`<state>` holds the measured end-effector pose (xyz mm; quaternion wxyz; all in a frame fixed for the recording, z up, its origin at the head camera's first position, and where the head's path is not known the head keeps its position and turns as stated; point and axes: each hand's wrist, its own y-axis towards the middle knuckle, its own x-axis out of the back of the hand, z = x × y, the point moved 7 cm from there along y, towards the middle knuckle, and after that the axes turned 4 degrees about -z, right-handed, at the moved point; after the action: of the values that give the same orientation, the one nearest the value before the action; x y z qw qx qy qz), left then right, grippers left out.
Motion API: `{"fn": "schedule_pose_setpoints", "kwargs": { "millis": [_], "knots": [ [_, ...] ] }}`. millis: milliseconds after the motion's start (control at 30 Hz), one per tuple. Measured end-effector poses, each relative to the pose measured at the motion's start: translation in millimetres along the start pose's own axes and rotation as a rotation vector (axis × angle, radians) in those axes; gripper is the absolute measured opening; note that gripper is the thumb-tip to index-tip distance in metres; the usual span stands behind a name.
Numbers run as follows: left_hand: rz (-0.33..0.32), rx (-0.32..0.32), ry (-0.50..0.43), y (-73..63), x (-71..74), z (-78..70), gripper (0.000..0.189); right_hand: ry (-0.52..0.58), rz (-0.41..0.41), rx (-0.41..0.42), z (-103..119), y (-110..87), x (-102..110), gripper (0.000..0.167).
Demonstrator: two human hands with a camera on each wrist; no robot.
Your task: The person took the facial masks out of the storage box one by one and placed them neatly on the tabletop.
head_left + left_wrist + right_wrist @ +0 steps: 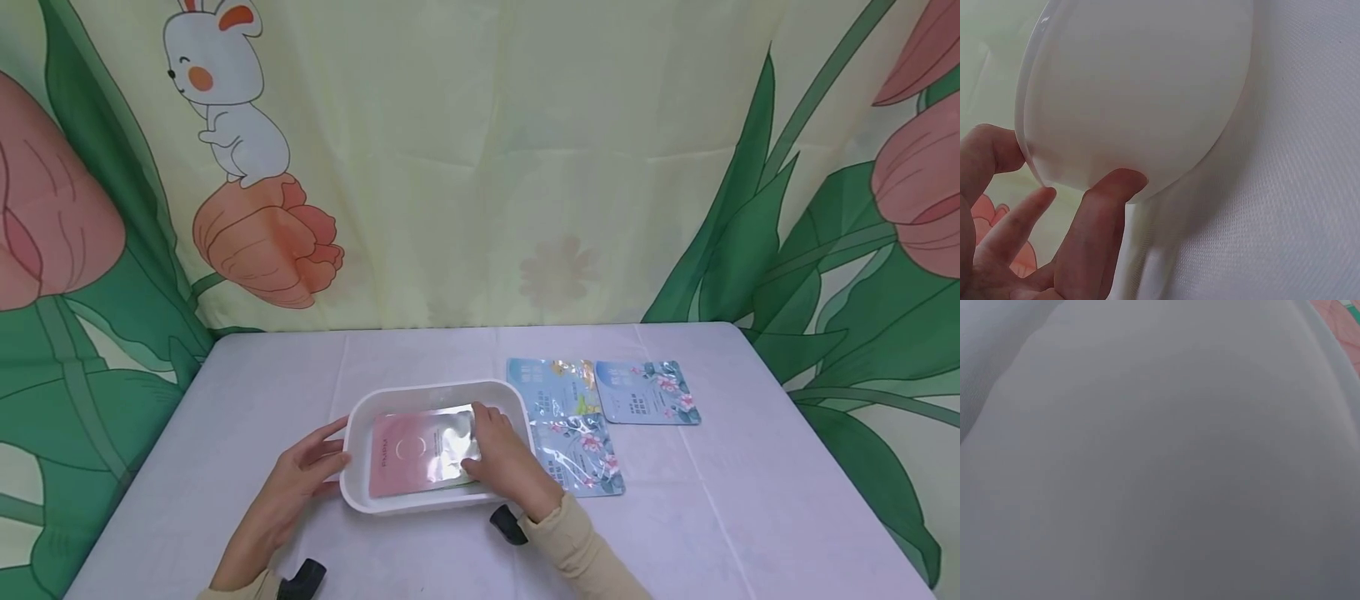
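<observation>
A white plastic tray lies on the table, holding a pink-and-silver sheet mask packet. My left hand grips the tray's left end; in the left wrist view its fingertips press the outer wall and rim. Inside the tray, my right hand holds the packet by its right end, the thumb near the lower edge and the other fingers at the far corner. A sliver of green shows beneath the packet's lower edge. In the right wrist view a blurred white surface hides the hand.
Right of the tray lie blue flowered mask packets: one at the back, one nearer partly behind my right forearm, and one farther right. A white cloth covers the table, and a printed curtain hangs behind it.
</observation>
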<state>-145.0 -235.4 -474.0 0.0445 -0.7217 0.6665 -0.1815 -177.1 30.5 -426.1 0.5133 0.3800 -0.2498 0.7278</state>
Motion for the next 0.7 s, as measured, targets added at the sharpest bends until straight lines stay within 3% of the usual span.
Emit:
{"fn": "schedule_pose_setpoints", "kwargs": {
  "millis": [400,567,700],
  "knots": [
    [-0.002,-0.017,0.004,-0.7,0.2,0.1,0.064,0.138,-0.004,-0.017,1.1,1.7,-1.0,0.078],
    [-0.004,-0.014,0.003,-0.6,0.2,0.4,0.064,0.172,0.001,0.008,1.1,3.4,-2.6,0.069],
    [-0.004,-0.013,0.003,-0.4,0.2,0.6,0.064,0.262,0.044,0.015,0.9,5.2,-5.9,0.065]
  ]
}}
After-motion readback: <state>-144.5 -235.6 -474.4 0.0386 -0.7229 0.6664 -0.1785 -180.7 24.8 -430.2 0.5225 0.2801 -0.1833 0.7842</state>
